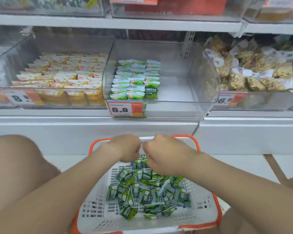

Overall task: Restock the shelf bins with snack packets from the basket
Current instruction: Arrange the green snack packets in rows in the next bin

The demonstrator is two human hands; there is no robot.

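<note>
**Both hands clenched on a packet bunch over the far end of the basket.**
The left hand (125, 147) and right hand (164, 154) are knuckles-up and almost touching, fingers curled under and hidden. Together they grasp the packet bunch (139, 162), whose packets stand on edge with long axes roughly vertical. The bunch sits above the loose green snack packets (142, 191), which lie at mixed angles in the orange-rimmed white basket (95, 210). On the shelf above, the clear middle bin (176, 105) holds binned green packets (135, 81) in three front-to-back rows at its left side, long axes left-to-right.
</note>
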